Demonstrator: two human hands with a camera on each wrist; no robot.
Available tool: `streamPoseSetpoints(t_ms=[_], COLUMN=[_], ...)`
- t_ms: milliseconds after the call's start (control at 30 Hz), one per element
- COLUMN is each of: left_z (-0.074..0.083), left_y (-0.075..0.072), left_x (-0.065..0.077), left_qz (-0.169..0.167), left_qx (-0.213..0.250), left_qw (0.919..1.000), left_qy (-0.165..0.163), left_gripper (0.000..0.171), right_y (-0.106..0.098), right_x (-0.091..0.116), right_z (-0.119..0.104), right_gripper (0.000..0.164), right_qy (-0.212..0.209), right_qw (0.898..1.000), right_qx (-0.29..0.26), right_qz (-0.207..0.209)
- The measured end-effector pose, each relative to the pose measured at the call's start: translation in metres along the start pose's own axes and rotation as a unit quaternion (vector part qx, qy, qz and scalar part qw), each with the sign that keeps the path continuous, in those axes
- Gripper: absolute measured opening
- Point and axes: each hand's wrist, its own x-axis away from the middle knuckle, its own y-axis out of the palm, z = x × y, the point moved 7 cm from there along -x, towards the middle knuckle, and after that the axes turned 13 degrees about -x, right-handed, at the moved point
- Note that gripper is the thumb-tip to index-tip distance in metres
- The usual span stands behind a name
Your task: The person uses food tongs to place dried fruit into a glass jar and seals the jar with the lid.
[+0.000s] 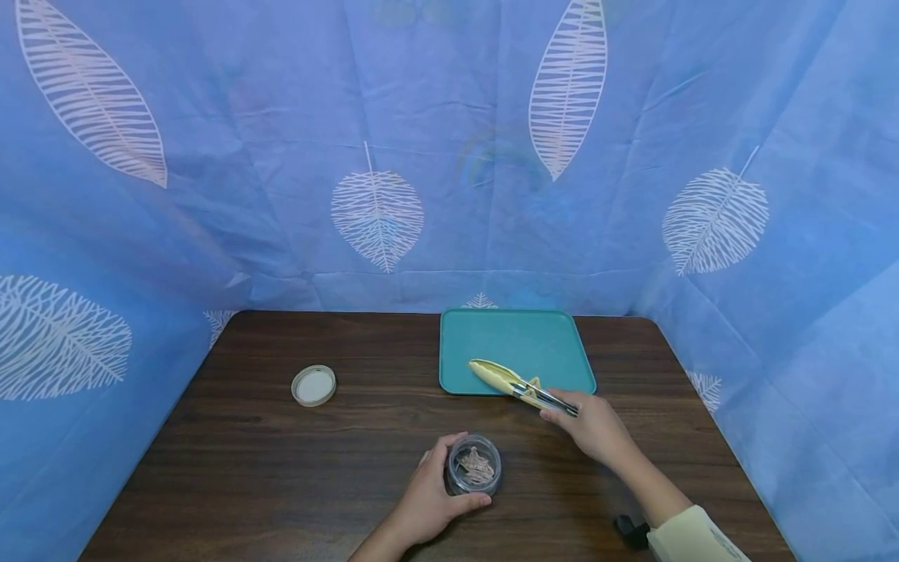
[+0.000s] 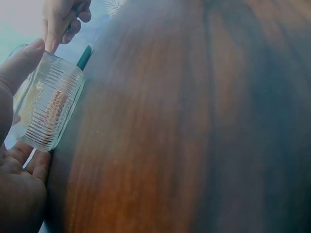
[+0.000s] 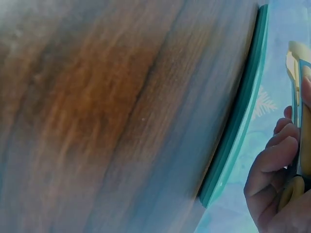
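My left hand (image 1: 437, 499) grips a clear ribbed glass jar (image 2: 56, 99) on the table, thumb on the near side and fingers around the far side. Inside the jar lies a small heap of pinkish-brown pieces (image 1: 477, 466). With my right hand (image 1: 595, 425) I hold yellow-tipped metal tongs (image 1: 502, 378) by their handle end. The tongs point left and overlap the front edge of the teal tray (image 1: 520, 332) in the head view. In the right wrist view, the fingers (image 3: 274, 160) curl round the tongs, whose tips are partly cut off by the frame.
A round lid (image 1: 314, 385) with a pale inside lies on the dark wooden table (image 1: 337, 476) to the left. Blue leaf-patterned cloth (image 1: 449, 156) hangs behind the table and along both sides. A small black object (image 1: 630, 532) is by the right sleeve.
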Motion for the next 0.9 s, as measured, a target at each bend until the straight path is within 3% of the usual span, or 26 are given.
streamPoseSetpoints(t_ms=[400,633,900], left_z=[0.003,0.005,0.002], left_y=[0.000,-0.002,-0.003], left_x=[0.001,0.002,-0.001], left_qz=[0.005,0.004,0.003], left_qx=[-0.004,-0.013,-0.017], left_qw=[1.0000,0.9998,0.9998], left_qy=[0.002,0.018,0.011], left_gripper=[0.096,0.095,0.095], right_y=[-0.009,-0.009,-0.016], right_x=[0.021,0.033,0.048], right_z=[-0.005,-0.003,-0.003], right_gripper=[0.056,0.058,0.053], right_qy=[-0.019,-0.001,-0.019], right_qw=[1.000,0.999,0.999], right_qx=[-0.007,-0.028,-0.035], right_qz=[-0.010,-0.017,-0.022])
